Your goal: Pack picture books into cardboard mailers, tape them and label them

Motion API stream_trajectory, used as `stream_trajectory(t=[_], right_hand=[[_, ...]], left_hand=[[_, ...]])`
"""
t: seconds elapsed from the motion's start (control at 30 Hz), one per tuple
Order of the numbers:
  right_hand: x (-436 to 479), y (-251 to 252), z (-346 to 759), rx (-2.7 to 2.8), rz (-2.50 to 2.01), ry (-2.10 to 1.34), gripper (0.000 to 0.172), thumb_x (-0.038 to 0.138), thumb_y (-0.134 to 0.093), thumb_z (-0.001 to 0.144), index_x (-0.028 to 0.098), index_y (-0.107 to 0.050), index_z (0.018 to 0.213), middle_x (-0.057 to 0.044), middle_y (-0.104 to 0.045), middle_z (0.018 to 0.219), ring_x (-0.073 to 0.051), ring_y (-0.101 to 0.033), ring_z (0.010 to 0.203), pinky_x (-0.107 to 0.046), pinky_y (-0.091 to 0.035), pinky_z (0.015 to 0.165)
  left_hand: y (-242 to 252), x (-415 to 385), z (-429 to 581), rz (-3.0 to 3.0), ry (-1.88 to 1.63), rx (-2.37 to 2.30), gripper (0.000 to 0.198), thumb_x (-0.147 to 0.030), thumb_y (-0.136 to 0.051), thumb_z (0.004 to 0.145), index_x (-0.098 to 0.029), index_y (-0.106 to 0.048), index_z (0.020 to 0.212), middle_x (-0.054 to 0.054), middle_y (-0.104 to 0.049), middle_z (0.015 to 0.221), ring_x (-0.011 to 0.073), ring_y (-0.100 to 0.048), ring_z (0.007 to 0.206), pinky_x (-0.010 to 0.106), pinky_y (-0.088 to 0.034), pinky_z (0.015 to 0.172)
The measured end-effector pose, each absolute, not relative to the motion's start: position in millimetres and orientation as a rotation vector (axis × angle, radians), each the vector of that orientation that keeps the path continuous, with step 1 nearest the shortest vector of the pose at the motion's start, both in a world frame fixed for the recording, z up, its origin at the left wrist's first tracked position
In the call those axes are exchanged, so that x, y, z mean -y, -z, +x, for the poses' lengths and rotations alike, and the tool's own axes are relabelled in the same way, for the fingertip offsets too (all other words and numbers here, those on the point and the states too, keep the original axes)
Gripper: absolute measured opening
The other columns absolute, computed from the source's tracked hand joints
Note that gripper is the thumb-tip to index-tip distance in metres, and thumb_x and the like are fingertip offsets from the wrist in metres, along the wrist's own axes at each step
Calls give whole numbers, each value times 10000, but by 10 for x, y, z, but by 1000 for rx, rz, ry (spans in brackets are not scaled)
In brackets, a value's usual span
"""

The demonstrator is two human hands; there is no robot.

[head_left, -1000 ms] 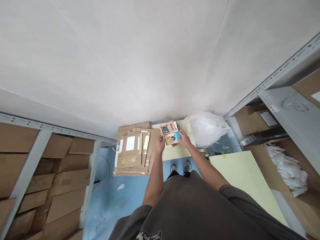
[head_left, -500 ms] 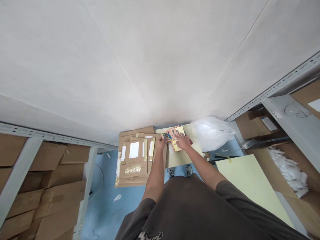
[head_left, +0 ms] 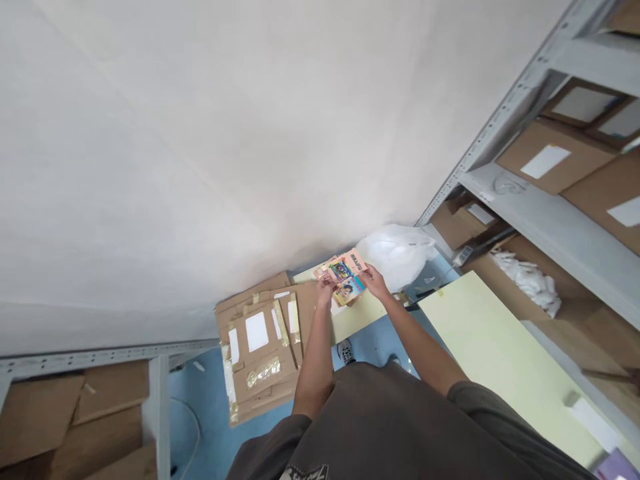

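Note:
Both my hands are on a colourful printed booklet (head_left: pixel 349 288), or flat pack, with a blue and yellow front and a cartoon figure. My left hand (head_left: pixel 326 288) pinches its left side. At its right edge, my right hand (head_left: pixel 374 281) has its fingers closed on it. Behind it lies a pink printed piece (head_left: pixel 356 259) with dark lettering and a multicoloured picture; whether the two are joined I cannot tell. Under them is the pale yellow table (head_left: pixel 345 327).
Flattened cardboard boxes (head_left: pixel 265 357) are stacked left of the table. A white plastic bag (head_left: pixel 397 257) bulges at its right end. Another pale yellow table (head_left: pixel 495 353) stands to the right, before shelves with cartons (head_left: pixel 555 157). A wall (head_left: pixel 250 167) rises ahead.
My right hand has gone from lying flat on the printed pieces to gripping the booklet's right edge. The blue and yellow front now shows. The view has turned to the right.

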State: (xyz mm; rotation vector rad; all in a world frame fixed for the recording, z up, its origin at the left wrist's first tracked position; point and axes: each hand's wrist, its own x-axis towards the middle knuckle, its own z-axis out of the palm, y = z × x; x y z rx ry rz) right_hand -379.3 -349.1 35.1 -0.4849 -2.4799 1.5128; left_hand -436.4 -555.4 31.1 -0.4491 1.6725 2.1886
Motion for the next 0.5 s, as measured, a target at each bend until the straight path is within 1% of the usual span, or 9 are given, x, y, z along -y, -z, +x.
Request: stream_trajectory(t=[0.1,0.2,0.33,0.5], right_hand=[[3139,-462,-3528,2013,-747,-1927,443,496,-767,807,248,-711,1170,-63,-823,1042,-263,-783,973,-424,-620,933],[2708,-559,-3133,1656,-938,-2097,413,500,-848,707,259,-679,998,-23,-804,902,-261,-790,879,-437,-634,887],[2103,-694,-2413,1288,-994,-2121,450,449,-913,644,256,-660,962,-20,-803,884,-237,-784,846,-426,-640,898],[1375,-900,-1311,1013,-994,-2040,476,426,-925,627,259,-627,958,-20,-805,902,-221,-771,839,-430,-634,904]], left_hand=[[-455,5126,-4249,-276,-2141,-1626,441,-335,-895,610,-198,-639,942,4,-722,797,155,-685,698,280,-559,681],[-570,4612,-4050,-126,-2066,-1564,470,-348,-916,578,-200,-650,936,6,-733,794,155,-685,698,277,-545,688],[-726,3818,-3636,21,-1947,-1512,524,-359,-938,545,-201,-667,965,4,-738,789,151,-683,707,292,-545,734],[-887,2766,-2921,230,-1709,-1477,591,-378,-973,517,-199,-674,995,42,-767,853,203,-724,788,347,-557,791]])
